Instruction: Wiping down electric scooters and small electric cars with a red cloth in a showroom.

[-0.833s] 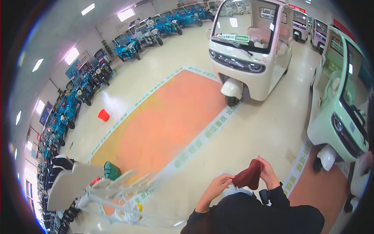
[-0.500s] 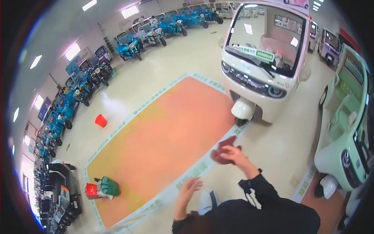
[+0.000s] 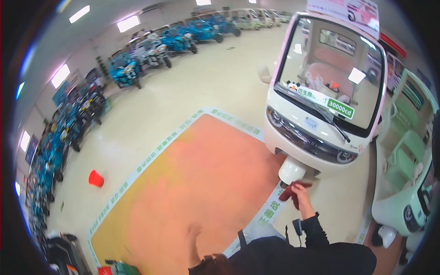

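Observation:
My right hand (image 3: 301, 195) is closed around a dark red cloth (image 3: 289, 192), whose ends stick out on both sides of the fingers. It hangs in front of a white and pink three-wheeled vehicle (image 3: 300, 151), close to the vehicle's white front mudguard (image 3: 292, 170). I cannot tell whether the cloth touches it. My left hand (image 3: 194, 230) is over the orange floor mat (image 3: 197, 183), slightly blurred, fingers loosely apart with nothing visible in them. A dark device on a cord (image 3: 298, 227) dangles by my right sleeve.
A red bucket (image 3: 96, 178) stands on the pale floor to the left. A green bag (image 3: 124, 268) sits at the mat's near left corner. A pale green vehicle (image 3: 398, 211) is at the right. Blue three-wheelers (image 3: 124, 71) line the far and left walls.
The view has turned right and come closer to the white and pink vehicle. My right hand has carried the cloth nearer its front mudguard. My left hand has shifted left in view.

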Demonstrator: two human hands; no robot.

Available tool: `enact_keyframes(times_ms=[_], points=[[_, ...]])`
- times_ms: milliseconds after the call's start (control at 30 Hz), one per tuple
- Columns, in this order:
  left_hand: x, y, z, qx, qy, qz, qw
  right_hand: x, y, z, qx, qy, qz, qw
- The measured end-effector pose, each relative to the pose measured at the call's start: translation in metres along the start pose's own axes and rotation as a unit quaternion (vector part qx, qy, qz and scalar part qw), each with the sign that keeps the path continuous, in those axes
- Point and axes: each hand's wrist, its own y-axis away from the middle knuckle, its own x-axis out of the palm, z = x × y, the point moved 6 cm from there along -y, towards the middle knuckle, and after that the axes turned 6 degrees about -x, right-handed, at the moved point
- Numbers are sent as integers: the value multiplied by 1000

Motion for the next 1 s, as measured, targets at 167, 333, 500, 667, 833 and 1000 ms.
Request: enact_keyframes(times_ms=[167,333,500,667,833,1000], points=[[144,-162,-130,72,-116,236,962,29,-118,3,-10,-49,-85,995],[230,-286,-198,140,-225,338,903,103,-242,-36,102,-252,-52,961],[240,-449,-216,21,-184,279,942,260,-420,-52,104,-285,29,952],[173,-567,-257,-13,-136,183,974,492,-523,-11,275,-259,235,895],[116,-709,-271,-60,-65,36,995,551,-695,0,3,-87,94,992],[89,-877,-330,-80,-269,23,960,518,-837,-89,250,-234,43,939]])
